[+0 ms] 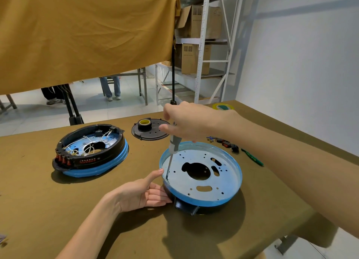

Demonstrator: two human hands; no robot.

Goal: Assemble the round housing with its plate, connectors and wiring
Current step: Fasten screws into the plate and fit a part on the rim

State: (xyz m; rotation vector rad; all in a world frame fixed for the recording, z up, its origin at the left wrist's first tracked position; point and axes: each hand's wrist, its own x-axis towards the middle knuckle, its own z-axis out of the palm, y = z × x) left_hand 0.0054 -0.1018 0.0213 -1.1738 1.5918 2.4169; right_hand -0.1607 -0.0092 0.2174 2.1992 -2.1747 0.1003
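Left hand [143, 195] nearest, at 6 o'clock on table [58, 210], fingers mostly straight, pressed flat against black outer wall of round housing [201, 206]; thumb up, tip touching blue rim at 9 o'clock of housing. Not curled round anything.

Housing lying at approx 5 o'clock of frame, open face up, perforated plate [204, 173] seated inside w/ big central cutout + several slots and small holes. Black tab sticking out at 6 o'clock of housing.

Right hand [186, 122] above housing at 12 o'clock of it, fingers curled round top of screwdriver [172, 150]; grey handle, shaft tilted down, tip touching plate near 9 o'clock edge, just beside left thumb.

2nd housing [91, 152], wired, white leads + red connectors on its near side, at 9 o'clock, well apart. Black perforated disc [155, 132] w/ tape roll [145, 123] on it at 12 o'clock. Loose switches [226, 143] and green tool [252, 157] at 2 o'clock.
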